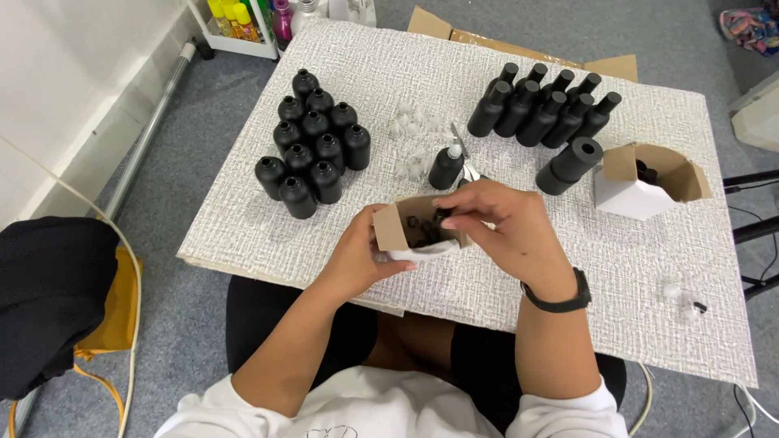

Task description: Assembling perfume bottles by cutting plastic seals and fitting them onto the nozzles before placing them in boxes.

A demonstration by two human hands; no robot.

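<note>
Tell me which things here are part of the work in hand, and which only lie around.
In use:
small open box, held by left hand
right hand, fingers in the box
black bottles
capped black bottles

Lying about:
second open box
coloured bottles
black cloth

uncapped black bottles, left cluster (312, 142): 12 | capped black bottles leaning in a group, back right (544, 105): about 10, some hidden | bottle with a pale spray top (447, 166): 1 | black bottle lying on its side (570, 165): 1 | small open cardboard boxes: 2, one held (406, 227), one right (649, 182) | hands: 2
</note>
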